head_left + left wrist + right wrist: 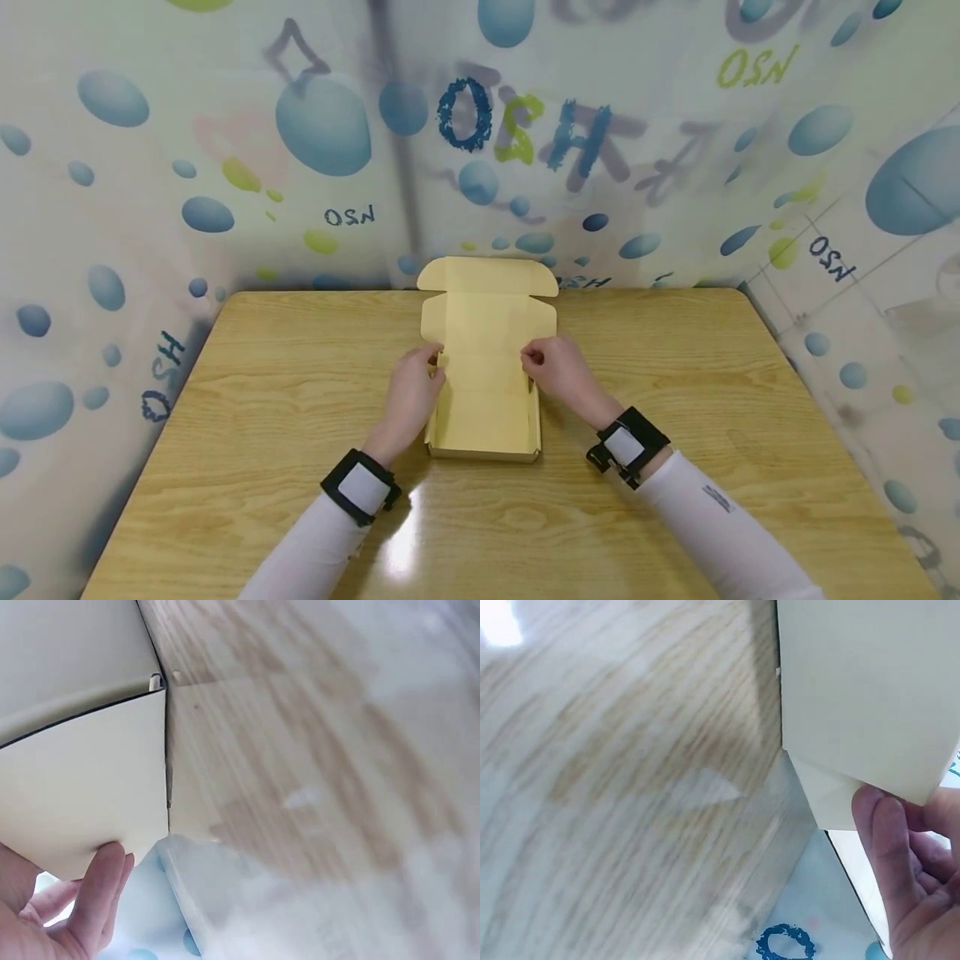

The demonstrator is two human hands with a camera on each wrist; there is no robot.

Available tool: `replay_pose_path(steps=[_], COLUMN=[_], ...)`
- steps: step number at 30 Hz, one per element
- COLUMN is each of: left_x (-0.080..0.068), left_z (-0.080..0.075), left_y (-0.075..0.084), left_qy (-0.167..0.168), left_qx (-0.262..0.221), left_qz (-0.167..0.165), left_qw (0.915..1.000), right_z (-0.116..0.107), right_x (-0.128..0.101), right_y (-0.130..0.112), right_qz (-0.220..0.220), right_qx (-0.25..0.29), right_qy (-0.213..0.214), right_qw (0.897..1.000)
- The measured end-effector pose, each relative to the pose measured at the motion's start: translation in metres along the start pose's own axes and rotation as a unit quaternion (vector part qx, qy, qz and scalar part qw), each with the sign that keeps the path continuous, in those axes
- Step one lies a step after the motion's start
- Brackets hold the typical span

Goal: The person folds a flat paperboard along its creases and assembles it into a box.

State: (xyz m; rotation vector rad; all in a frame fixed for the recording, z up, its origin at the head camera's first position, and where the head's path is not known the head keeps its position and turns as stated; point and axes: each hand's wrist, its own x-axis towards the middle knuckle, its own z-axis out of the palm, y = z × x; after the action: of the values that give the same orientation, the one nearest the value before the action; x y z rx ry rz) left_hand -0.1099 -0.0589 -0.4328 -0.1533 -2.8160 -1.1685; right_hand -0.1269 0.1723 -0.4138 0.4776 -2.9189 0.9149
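A yellowish cardboard mailer box (pixel 483 412) lies unfolded on the table, its shallow tray towards me. The lid panel (pixel 487 321) stretches away at the back, with rounded flaps spread to both sides. At the tray's rear left, my left hand (pixel 408 396) grips the side wall; the left wrist view shows fingers (pixel 101 889) against the panel's edge. My right hand (pixel 564 372) pinches the opposite side near the lid's fold. In the right wrist view, its fingertips (pixel 877 806) hold the cardboard edge, while part of the thumb is hidden.
The wooden table (pixel 300 375) ends at a back edge close behind the box. A printed curtain (pixel 450 208) with blue drops hangs behind it and along both sides. Each wrist wears a black strap (pixel 633 446).
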Motion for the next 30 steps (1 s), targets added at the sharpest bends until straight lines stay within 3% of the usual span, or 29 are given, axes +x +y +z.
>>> replay_pose_path(steps=[6, 11, 14, 21, 26, 30], left_x=[0.000, -0.001, -0.001, -0.002, -0.002, -0.002], left_z=[0.000, -0.001, -0.001, 0.001, 0.001, 0.001], left_y=[0.000, 0.002, 0.004, 0.005, 0.004, 0.004], left_qy=[0.005, 0.001, -0.005, -0.001, 0.007, 0.005], left_qx=[-0.007, -0.008, -0.004, -0.002, -0.001, -0.002], left_qz=[-0.009, -0.013, -0.016, -0.001, 0.006, 0.003], left_qw=[0.9999, 0.9999, 0.9999, 1.0000, 1.0000, 1.0000], right_z=[-0.001, -0.011, -0.020, -0.036, -0.042, -0.049], right_x=[-0.005, -0.006, -0.002, 0.002, 0.009, 0.026], right_y=[0.001, 0.012, 0.024, 0.048, 0.050, 0.044], right_qz=[0.005, 0.011, 0.029, 0.072, 0.081, 0.080], right_qx=[-0.004, -0.030, -0.025, -0.004, 0.003, 0.047], right_qy=[0.017, 0.131, 0.174, 0.128, 0.098, 0.056], right_qw=[1.000, 0.991, 0.984, 0.989, 0.992, 0.994])
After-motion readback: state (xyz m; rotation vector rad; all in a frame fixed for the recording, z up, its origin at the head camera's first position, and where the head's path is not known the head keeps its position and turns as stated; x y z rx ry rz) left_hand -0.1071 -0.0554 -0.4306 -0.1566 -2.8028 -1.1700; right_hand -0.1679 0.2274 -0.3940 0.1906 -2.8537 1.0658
